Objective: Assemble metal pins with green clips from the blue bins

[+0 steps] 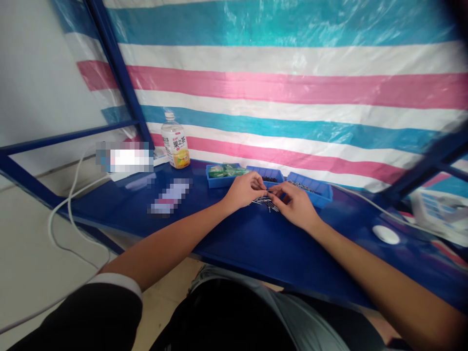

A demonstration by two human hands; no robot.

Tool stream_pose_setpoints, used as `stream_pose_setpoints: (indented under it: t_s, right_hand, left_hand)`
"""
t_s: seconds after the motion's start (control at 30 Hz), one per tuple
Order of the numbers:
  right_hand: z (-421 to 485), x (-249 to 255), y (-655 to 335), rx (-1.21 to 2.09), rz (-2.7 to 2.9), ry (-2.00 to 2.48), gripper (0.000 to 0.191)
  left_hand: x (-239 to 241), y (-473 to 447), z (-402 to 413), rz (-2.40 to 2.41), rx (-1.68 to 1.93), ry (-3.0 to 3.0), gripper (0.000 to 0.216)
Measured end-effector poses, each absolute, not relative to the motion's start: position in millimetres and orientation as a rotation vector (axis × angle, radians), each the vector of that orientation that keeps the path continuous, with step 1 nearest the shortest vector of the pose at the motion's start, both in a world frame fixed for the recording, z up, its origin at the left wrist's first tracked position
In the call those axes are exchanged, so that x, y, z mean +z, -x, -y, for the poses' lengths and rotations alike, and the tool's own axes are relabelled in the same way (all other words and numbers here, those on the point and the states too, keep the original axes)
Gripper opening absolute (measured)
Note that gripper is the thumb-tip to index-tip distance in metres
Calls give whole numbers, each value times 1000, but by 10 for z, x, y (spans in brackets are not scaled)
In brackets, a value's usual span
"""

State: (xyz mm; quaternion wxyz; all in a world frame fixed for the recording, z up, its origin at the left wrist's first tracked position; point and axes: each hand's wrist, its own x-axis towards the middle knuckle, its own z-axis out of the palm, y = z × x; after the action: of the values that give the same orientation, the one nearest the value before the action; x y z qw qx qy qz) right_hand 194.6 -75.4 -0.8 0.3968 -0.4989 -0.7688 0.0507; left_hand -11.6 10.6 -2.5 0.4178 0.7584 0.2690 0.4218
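My left hand (246,190) and my right hand (294,204) meet above the blue table, fingertips pinched close together. Something small and dark lies between them, too small to name. Right under the fingers is a little pile of thin, shiny metal pieces (271,206), partly covered by both hands. Just behind them stand three blue bins: one with green packets (227,170), one with small dark parts (269,179), and one with slim silvery pieces (302,186). My left hand partly hides the front of the bin with the packets.
A drink bottle (176,141) stands at the back left, near a blurred-out flat item (171,196). To the right are a white mouse-like oval (386,234) and a white cable (376,207). Blue frame bars and a striped plastic sheet (292,87) enclose the table (241,243).
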Motion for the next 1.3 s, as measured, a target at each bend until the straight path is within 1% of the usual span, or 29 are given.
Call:
stream_pose_setpoints:
  t_s: [0.23,0.4,0.6,0.8,1.0,1.17,1.3]
  right_hand:
    - [722,-25,-1973,96,2061,1291,22]
    - [690,-46,-2000,119,2099,1264,22]
    - [696,-31,-1999,123,2130,1278,28]
    - [705,-29,-1976,160,2114,1254,28]
    - [701,-30,-1974,159,2107,1233,31]
    - [698,-50,-1990,202,2025,1240,25]
    - [701,-57,-1999,223,2004,1221,23]
  left_hand:
    - [12,135,-83,-647,1093,-2032,20]
    - [-16,102,-82,-500,1106,-2033,25]
    - [-13,87,-57,-456,1062,-1972,24]
    - [11,101,-56,-513,999,-1889,35]
    - [-13,98,-103,-533,987,-1859,41]
    - [14,115,-112,-544,1001,-1880,50]
    - [48,124,-91,-529,987,-1893,50]
